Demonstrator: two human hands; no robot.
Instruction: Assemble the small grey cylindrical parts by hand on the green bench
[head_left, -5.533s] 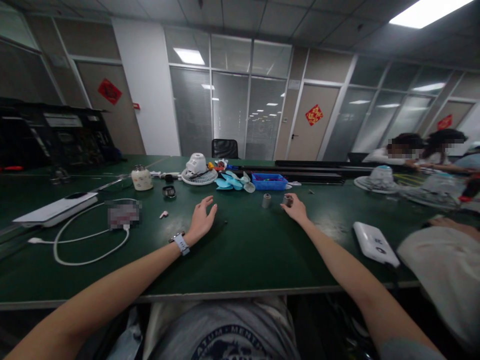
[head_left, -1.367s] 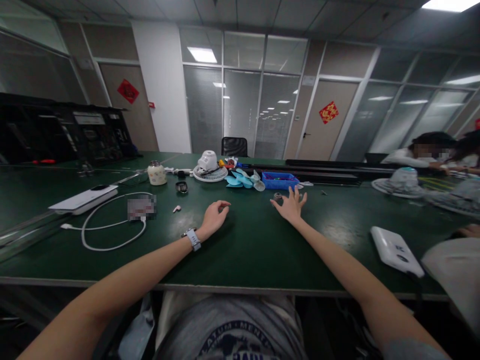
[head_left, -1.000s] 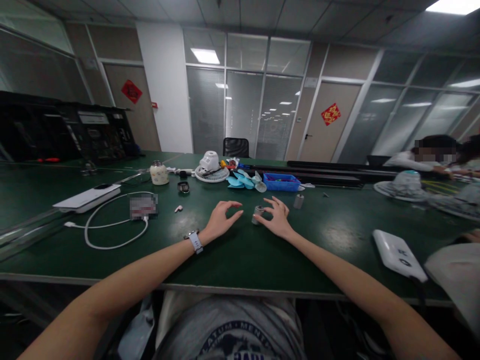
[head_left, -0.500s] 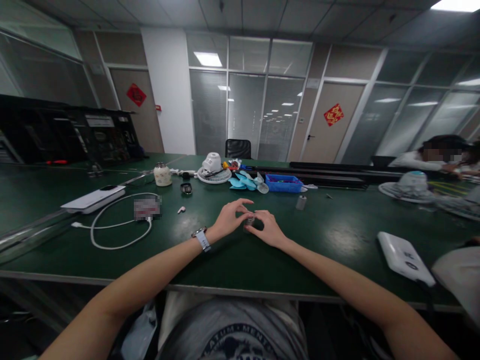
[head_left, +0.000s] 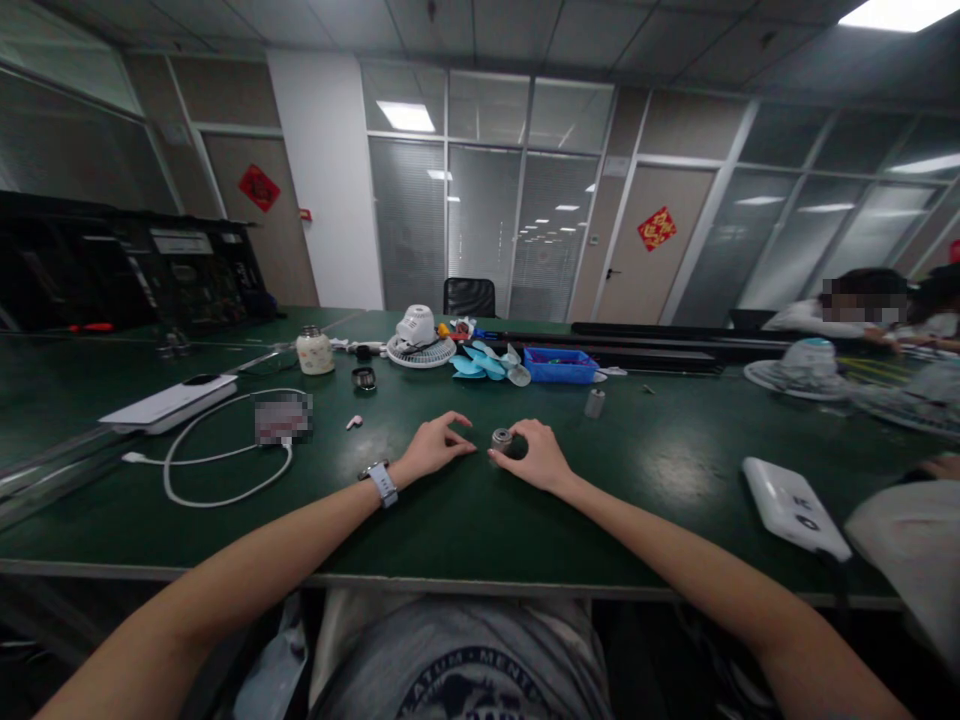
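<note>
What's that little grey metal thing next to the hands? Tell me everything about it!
The small grey metal cylinder is short and stubby, with a darker round top. It stands upright on the dark green table. The right hand curls thumb and fingers around it from the right; the left hand rests close beside it, apart.

A silver-grey metal cylinder (head_left: 501,440) and a paler grey second cylinder (head_left: 594,403) show against the dark green table (head_left: 465,530), with a bright blue tray (head_left: 560,366), pale turquoise fan blades (head_left: 480,362), a white fan grille (head_left: 420,350) and a cream jar (head_left: 315,353). The cable (head_left: 225,478) and flat device (head_left: 169,403) are white, as is the box (head_left: 795,507), which has black marks, while the watch strap (head_left: 382,486) is pale grey. A red door sign (head_left: 656,228) carries gold characters, and the grey T-shirt (head_left: 457,665) bears a dark blue round print with white lettering.
</note>
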